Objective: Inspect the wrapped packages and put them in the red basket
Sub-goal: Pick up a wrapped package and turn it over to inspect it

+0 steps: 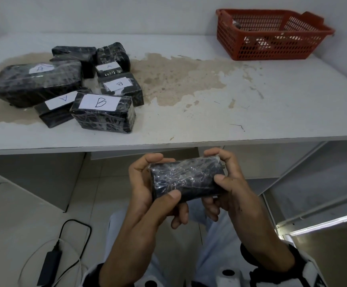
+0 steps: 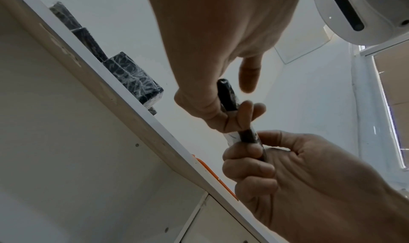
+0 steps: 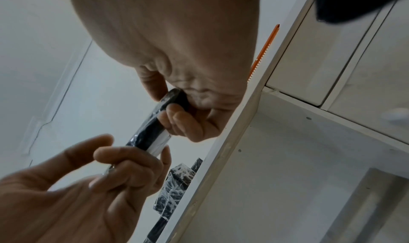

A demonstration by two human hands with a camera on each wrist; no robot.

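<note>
Pkg (image 1: 187, 179) between both hands, left hand (image 1: 147, 195) & right hand (image 1: 230, 183) gripping ends.

Soft, even indoor light fills the head view, which is sharp at the held package (image 1: 186, 179), where the plastic wrap throws small white glints. Straight edges of the white table (image 1: 209, 121) beyond the grip bow with wide-angle distortion. Both wrist views are dimmer and grainier: the left hand (image 2: 221, 28) nearest the lens in its own view looms blurred and shadowed against pale walls, as does the right hand (image 3: 166, 37).
</note>
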